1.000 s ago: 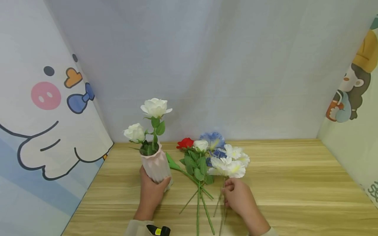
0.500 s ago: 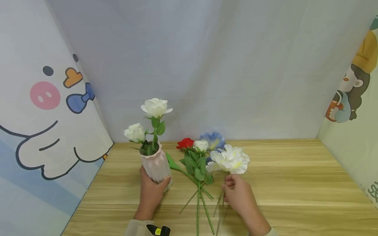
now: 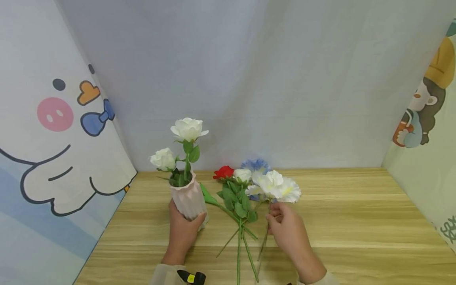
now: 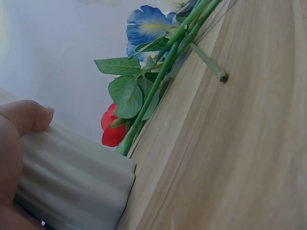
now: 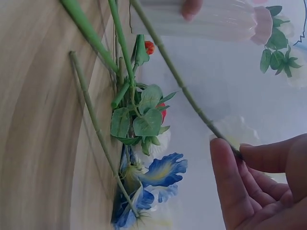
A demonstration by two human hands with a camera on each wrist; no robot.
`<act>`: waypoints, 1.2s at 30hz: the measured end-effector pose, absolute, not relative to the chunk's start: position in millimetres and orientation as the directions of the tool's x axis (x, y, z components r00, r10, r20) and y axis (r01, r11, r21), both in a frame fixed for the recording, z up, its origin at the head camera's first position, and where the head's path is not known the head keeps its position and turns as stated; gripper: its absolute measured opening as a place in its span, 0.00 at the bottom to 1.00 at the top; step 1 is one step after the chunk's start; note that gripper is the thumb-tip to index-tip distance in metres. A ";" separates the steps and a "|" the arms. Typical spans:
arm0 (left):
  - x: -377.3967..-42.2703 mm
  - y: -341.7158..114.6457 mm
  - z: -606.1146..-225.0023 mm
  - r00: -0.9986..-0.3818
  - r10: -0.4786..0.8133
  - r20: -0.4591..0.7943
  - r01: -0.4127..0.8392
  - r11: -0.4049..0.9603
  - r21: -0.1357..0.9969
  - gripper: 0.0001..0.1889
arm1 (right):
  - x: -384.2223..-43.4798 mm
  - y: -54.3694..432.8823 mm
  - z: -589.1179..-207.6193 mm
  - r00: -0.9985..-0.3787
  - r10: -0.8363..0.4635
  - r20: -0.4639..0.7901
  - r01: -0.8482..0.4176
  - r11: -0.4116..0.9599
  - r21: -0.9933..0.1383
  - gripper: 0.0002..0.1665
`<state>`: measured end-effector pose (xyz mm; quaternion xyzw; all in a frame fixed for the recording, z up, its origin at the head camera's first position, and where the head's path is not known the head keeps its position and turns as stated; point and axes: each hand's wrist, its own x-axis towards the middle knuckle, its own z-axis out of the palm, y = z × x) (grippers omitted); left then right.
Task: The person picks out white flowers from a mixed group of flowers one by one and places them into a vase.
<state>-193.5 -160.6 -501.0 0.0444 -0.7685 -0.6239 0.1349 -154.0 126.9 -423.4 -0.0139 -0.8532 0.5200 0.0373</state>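
On the left of the table, my left hand (image 3: pixel 184 229) grips a pale pink fluted vase (image 3: pixel 189 201) around its lower body; the thumb lies across it in the left wrist view. Two white roses (image 3: pixel 189 129) with green leaves stand in the vase. My right hand (image 3: pixel 290 227) pinches the thin green stem (image 5: pixel 184 88) of a white flower (image 3: pixel 272 185) between thumb and fingers. In the right wrist view that stem slants up off the table. Its bloom overlaps the blue flowers (image 3: pixel 257 166) behind it in the head view.
Between the hands lie a red rose (image 3: pixel 223 172), a white rose (image 3: pixel 242 175) and a green bud (image 3: pixel 208 196), their stems crossing toward the front. Another thin stem (image 5: pixel 98 127) lies by the blue flowers. A grey-white cloth (image 3: pixel 303 99) hangs behind the wooden table (image 3: pixel 356 221).
My right hand has risen slightly and moved a little toward the back, drawing the white flower up and turning its bloom. The left hand and vase have stayed nearly still.
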 end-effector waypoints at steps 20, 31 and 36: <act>-193.0 -160.0 -499.0 -0.957 -0.247 0.150 0.095 0.219 0.971 0.55 | -163.9 83.2 -394.6 -0.960 -0.126 0.249 -0.278 0.494 -0.823 0.15; -194.6 -161.2 -501.1 -0.954 -0.244 0.173 0.118 0.225 0.967 0.55 | -169.7 60.9 -363.1 -0.905 -0.165 0.391 -0.424 0.390 -0.817 0.14; -194.8 -161.8 -501.6 -0.958 -0.232 0.166 0.118 0.207 0.971 0.56 | -170.1 52.3 -352.7 -0.897 -0.144 0.419 -0.442 0.348 -0.827 0.15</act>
